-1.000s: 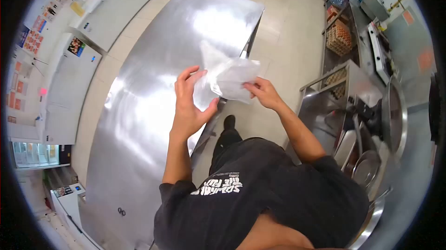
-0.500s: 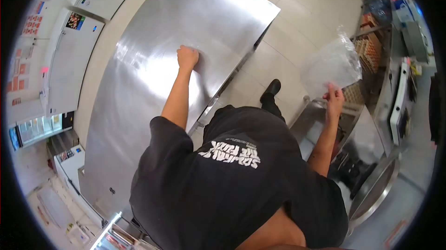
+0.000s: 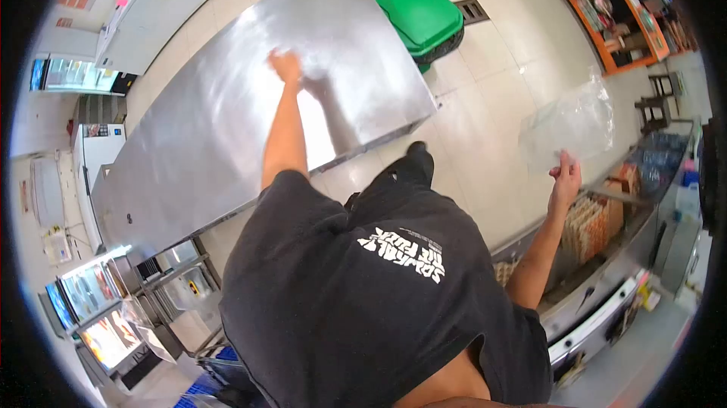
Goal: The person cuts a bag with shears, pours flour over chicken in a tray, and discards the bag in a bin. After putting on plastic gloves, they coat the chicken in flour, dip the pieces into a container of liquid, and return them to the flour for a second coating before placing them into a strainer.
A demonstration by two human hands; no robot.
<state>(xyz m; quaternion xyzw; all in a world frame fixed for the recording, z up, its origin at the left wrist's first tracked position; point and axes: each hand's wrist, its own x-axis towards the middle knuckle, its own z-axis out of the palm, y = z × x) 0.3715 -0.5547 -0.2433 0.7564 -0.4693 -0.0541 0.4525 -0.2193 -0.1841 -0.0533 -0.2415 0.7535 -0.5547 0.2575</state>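
Observation:
Over the steel table point(image 3: 204, 128) my left hand point(image 3: 285, 67) is closed and slightly blurred; whether anything small is inside it is hidden. Its shadow falls on the shiny metal to the right of it. Out to the right, away from the table, my right hand point(image 3: 565, 173) pinches the lower edge of a clear plastic bag point(image 3: 568, 124). The bag hangs spread out above the tiled floor and looks flat and see-through.
A green lidded bin point(image 3: 420, 14) stands past the table's far end. At the right are a metal counter with egg trays point(image 3: 587, 226), an orange shelf point(image 3: 636, 21) and dark stools point(image 3: 653, 109). White freezers point(image 3: 159, 10) line the upper left.
The view has turned to the right, bringing the whole green bin and orange shelf into sight. My left hand has moved farther over the table. My right hand still holds the bag.

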